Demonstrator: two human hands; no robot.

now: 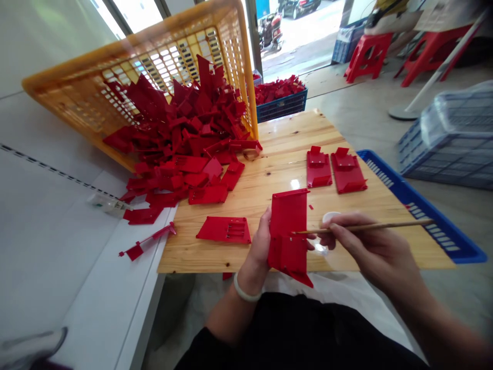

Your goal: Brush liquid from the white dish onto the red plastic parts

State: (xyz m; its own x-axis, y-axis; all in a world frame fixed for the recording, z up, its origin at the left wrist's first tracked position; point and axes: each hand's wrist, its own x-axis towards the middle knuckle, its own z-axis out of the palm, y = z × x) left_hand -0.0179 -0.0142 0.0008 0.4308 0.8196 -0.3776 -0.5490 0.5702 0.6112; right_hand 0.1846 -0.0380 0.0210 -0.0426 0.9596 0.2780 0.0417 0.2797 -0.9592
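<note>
My left hand (262, 241) is closed around a red plastic part (288, 216), a flat panel with a raised ridge at its far end and a flap at its near end. In my right hand (370, 249) is a thin wooden brush (370, 226), pinched between thumb and fingers. Its tip meets, or nearly meets, the face of the panel. Just behind the right fingers a small white round thing (331, 216) shows, partly hidden. Left of my left hand, a similar red panel (223, 229) with slots lies on the wooden table (265, 180).
A tipped yellow crate (248, 67) spills a heap of red parts (185, 128) at the back left. Two red parts (348, 172) lie at the right. A blue basket (458, 246) stands beside the table's right edge. Beyond are red stools (367, 54) and a seated person.
</note>
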